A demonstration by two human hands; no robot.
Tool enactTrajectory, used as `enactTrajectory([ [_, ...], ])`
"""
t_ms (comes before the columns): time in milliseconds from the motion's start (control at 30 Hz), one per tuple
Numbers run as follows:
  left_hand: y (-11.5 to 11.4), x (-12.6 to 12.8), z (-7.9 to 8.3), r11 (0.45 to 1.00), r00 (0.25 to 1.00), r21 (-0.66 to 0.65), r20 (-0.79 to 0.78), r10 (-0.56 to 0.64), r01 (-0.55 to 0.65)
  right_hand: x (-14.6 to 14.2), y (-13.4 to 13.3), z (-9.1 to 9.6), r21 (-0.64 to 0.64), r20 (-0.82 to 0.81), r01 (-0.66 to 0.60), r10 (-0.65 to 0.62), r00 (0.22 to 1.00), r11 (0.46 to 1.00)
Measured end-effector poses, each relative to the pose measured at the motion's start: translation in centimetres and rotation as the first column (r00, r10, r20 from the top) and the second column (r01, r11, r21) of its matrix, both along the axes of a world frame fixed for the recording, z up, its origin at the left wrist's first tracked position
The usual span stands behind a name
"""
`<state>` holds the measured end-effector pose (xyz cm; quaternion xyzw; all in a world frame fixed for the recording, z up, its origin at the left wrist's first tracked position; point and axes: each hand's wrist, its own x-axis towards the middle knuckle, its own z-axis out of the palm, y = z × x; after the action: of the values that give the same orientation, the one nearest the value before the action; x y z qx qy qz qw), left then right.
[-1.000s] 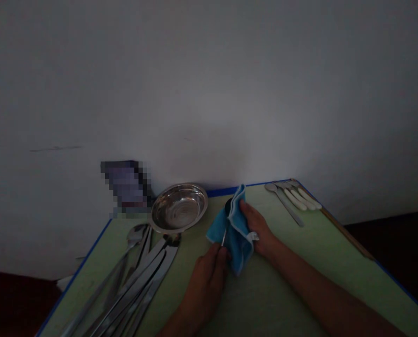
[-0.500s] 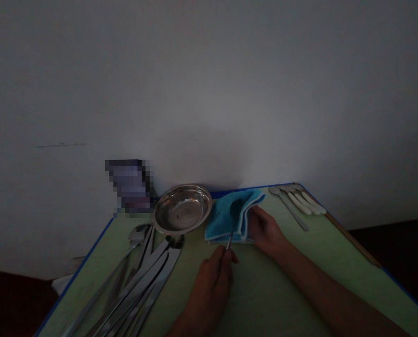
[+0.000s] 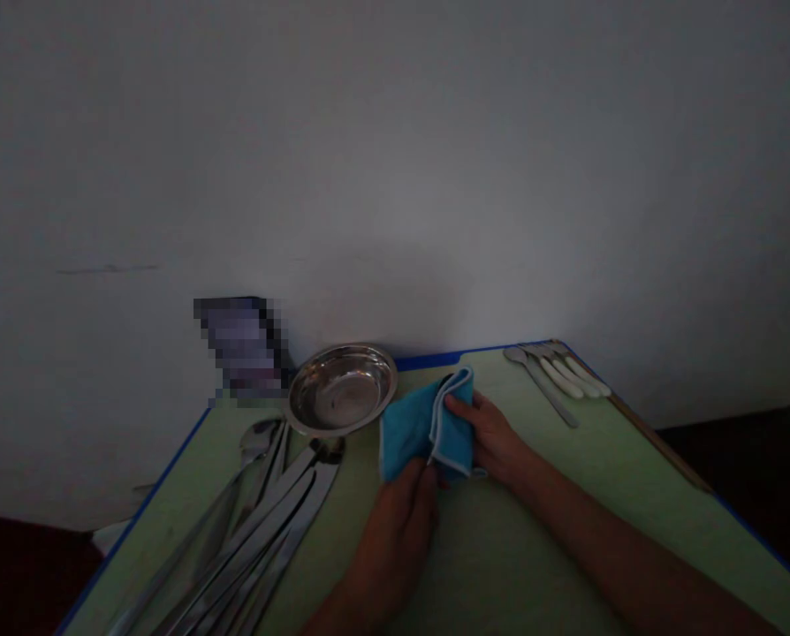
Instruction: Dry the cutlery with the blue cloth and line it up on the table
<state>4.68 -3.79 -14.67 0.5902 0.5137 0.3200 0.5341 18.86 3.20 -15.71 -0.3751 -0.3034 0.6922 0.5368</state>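
My left hand (image 3: 401, 521) is closed around the handle of a metal spoon (image 3: 430, 460). Blue cloth with a pale edge (image 3: 405, 428) lies under the spoon and is folded over most of it, so only a bit of handle and a dark sliver of the bowl show. On the cloth's right side, my right hand (image 3: 494, 433) grips the folded part, thumb on top and the other fingers mostly hidden behind it. Just left of the cloth stands a shallow round metal bowl (image 3: 342, 393).
Several long metal utensils (image 3: 255, 539) lie at the table's left front. A spoon (image 3: 544, 389) and several white-handled pieces of cutlery (image 3: 571, 375) rest at the back right. A blurred-out dark-framed object (image 3: 242, 349) leans on the wall behind the green table (image 3: 514, 565).
My right hand has folded the cloth's right side leftward over the spoon's bowl, which lay uncovered before. My left hand keeps its hold on the handle.
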Motion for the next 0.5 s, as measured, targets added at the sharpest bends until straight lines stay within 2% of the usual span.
enactTrajectory([
  [133, 0.1, 0.1, 0.3, 0.997, 0.997, -0.072, 0.07, 0.041, -0.036, -0.2, 0.3, 0.1, -0.004, -0.079, 0.142, -0.142, 0.987, 0.99],
  [300, 0.2, 0.2, 0.2, 0.994, 0.989, -0.1, 0.141, 0.047, -0.033, 0.2, 0.9, 0.4, -0.01, -0.182, 0.233, -0.23, 0.956, 0.973],
  [400, 0.2, 0.1, -0.2, 0.995, 0.988, -0.104, 0.152, 0.019, -0.004, 0.7, 1.0, 0.8, 0.01, -0.208, 0.155, -0.149, 0.967, 0.988],
  [500, 0.2, 0.0, -0.3, 0.998, 0.993, -0.061, 0.116, 0.012, -0.005, 1.2, 1.0, 0.8, 0.037, -0.115, 0.077, -0.072, 0.991, 0.996],
])
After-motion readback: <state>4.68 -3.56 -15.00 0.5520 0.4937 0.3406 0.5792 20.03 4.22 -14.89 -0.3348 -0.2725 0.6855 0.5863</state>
